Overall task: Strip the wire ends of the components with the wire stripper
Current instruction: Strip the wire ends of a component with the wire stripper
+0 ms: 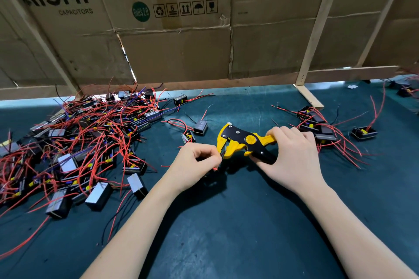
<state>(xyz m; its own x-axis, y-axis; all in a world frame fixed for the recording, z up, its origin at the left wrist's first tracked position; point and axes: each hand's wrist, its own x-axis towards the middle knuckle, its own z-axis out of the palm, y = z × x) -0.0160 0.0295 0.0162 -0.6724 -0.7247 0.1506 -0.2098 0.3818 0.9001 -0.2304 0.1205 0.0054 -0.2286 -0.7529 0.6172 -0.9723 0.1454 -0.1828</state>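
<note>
My right hand (pixel 292 154) grips the handles of a yellow and black wire stripper (pixel 240 142), whose jaws point left. My left hand (pixel 196 164) pinches a thin red wire (pixel 216 168) right at those jaws; the component it belongs to is hidden under my fingers. A big tangled pile of black components with red wires (pixel 74 149) covers the mat on the left. A smaller group of the same components (pixel 322 129) lies just beyond my right hand.
A dark green mat (pixel 226 222) covers the table. Two loose components (pixel 200 127) lie just behind the stripper. A cardboard wall on a wooden frame (pixel 181 41) closes off the back, and its wooden foot (pixel 309 97) juts onto the mat.
</note>
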